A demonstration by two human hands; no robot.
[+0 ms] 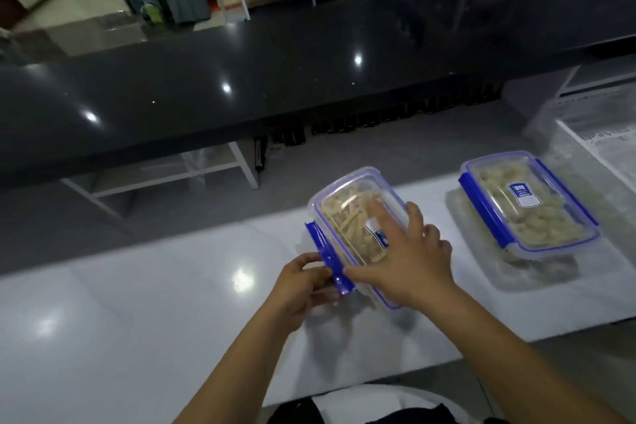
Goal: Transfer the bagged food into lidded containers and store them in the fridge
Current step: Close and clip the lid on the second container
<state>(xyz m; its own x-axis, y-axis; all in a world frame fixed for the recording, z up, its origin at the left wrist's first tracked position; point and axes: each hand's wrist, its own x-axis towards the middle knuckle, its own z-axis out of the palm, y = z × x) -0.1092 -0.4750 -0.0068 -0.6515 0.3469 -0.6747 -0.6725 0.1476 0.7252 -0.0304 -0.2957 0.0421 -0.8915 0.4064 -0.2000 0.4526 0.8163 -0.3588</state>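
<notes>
Partly hidden under the right grip (406,265): box (347,217) label. Farther right on the white table (155,303), well apart: second lidded box (530,206), blurred paper (612,144) beyond. Right grip spread flat on the lid; left grip (306,282) pinching the blue latch (327,255).

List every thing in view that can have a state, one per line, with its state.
near container: lid on, full of pale food strips, left blue clip flipped out, not latched
far container: lid on, filled, left side clip down
left hand: pinching the near container's left clip
right hand: fingers spread, pressing on the lid
white counter: bearing both containers
</notes>
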